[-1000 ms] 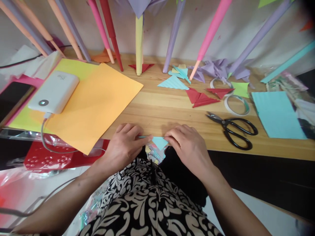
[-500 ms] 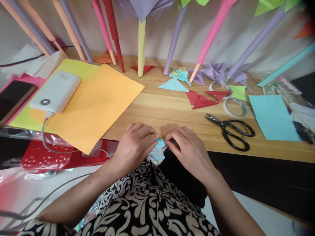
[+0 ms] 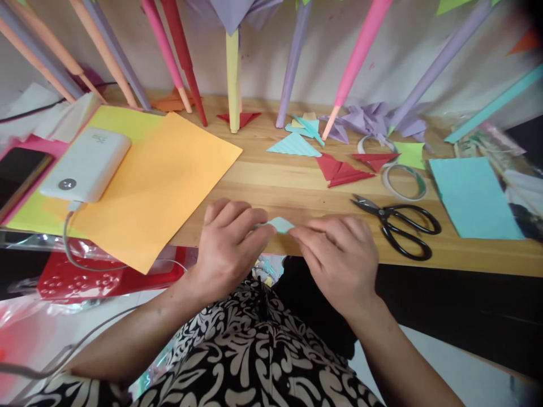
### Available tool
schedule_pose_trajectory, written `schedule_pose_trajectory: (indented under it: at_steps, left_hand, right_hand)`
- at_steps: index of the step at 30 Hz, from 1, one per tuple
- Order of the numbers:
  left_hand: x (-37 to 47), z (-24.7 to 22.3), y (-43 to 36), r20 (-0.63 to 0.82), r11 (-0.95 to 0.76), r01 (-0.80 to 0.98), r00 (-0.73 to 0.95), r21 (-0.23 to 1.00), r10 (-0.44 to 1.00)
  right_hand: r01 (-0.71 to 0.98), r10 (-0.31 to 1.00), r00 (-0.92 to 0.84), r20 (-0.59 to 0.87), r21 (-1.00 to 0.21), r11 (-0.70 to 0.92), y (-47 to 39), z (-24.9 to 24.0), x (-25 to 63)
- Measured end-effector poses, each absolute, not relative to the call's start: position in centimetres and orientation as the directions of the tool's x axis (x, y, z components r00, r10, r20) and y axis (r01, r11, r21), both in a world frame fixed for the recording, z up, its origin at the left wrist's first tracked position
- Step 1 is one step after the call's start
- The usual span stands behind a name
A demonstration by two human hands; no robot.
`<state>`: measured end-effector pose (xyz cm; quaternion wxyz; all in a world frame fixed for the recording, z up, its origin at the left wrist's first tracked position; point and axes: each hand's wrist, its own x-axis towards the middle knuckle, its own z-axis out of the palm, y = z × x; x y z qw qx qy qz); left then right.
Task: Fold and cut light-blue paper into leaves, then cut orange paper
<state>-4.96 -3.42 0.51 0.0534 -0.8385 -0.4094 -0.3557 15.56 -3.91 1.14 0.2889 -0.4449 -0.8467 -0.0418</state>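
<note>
Near the front edge of the wooden table, a small light blue piece of paper point(image 3: 281, 224) is held between my two hands. My left hand point(image 3: 233, 243) pinches its left end, fingers curled and knuckles up. At its right end the fingertips of my right hand point(image 3: 339, 254) are closed on it. Most of the paper's ends are hidden by my fingers. To the right of my right hand lie black-handled scissors point(image 3: 396, 223), their blades pointing up and left. Red folded paper pieces point(image 3: 345, 171) and a light blue pleated triangle point(image 3: 294, 145) lie beyond my hands.
Orange paper point(image 3: 182, 169) lies at the left, with a white power bank point(image 3: 89, 161) and its cable. A phone point(image 3: 21, 175) is at far left. Tape rolls point(image 3: 404, 182) and a blue sheet point(image 3: 475, 195) are at right. Coloured paper tubes point(image 3: 292, 68) lean on the wall.
Both hands have risen from the table edge to just over the tabletop with the blue paper. My right hand has shifted right and turned, and more of the paper shows. The view has shifted slightly.
</note>
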Motion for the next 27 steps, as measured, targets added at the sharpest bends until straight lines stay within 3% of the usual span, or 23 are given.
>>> schedule_pose_trajectory:
  at_steps: [5, 13, 27]
  left_hand:
    - [-4.9, -1.7, -4.8, 0.52, -0.651, 0.695, 0.452, 0.304, 0.725]
    - [-4.0, -2.0, -5.3, 0.403, -0.52, 0.722, 0.354, 0.456, 0.844]
    - [-3.3, -1.7, -4.8, 0.335, -0.391, 0.775, 0.244, 0.496, 0.91]
  right_hand:
    - [0.76, 0.792, -0.444, 0.418, -0.293, 0.581, -5.0, -1.6, 15.6]
    - [0.767, 0.858, -0.371, 0.354, -0.403, 0.498, -5.1, -2.2, 15.2]
    - [0.831, 0.9, -0.29, 0.325, -0.382, 0.405, -4.9, -2.3, 14.1]
